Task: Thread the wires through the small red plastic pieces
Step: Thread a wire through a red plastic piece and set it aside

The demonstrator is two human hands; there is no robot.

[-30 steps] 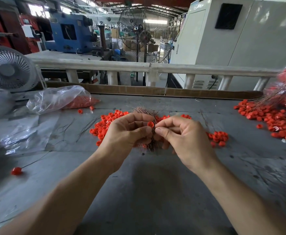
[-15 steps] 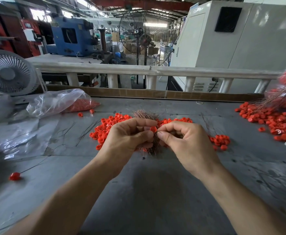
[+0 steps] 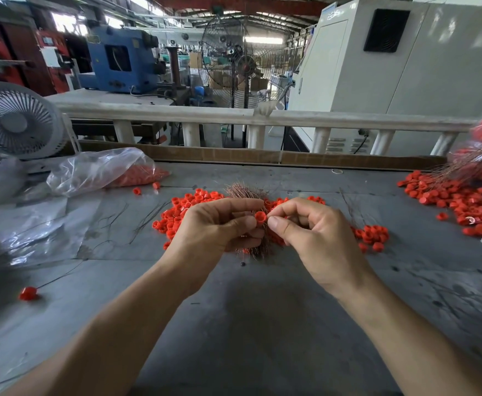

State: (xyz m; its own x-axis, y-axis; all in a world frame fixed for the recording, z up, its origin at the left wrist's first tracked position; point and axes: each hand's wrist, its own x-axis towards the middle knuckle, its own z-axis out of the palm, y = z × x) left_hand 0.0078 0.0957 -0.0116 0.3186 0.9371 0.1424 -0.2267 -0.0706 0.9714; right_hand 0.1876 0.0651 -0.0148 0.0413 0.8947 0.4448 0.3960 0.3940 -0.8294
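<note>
— Why is the red cap (image 3: 260,218) held up between both hands, above the table (image 3: 262,310)?
— So its hole can be met: it is pinched by the left hand (image 3: 217,224), while the right hand (image 3: 311,232) is closed on something too thin to be made out, presumably a wire.
— Its look?
— Small, round, hollow, bright red.

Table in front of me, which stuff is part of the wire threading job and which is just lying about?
In the job:
left hand
right hand
red piece pinched between them
wire bundle
loose red pieces
finished pile

Lying about:
desk fan
plastic bag
empty plastic sheet
</note>
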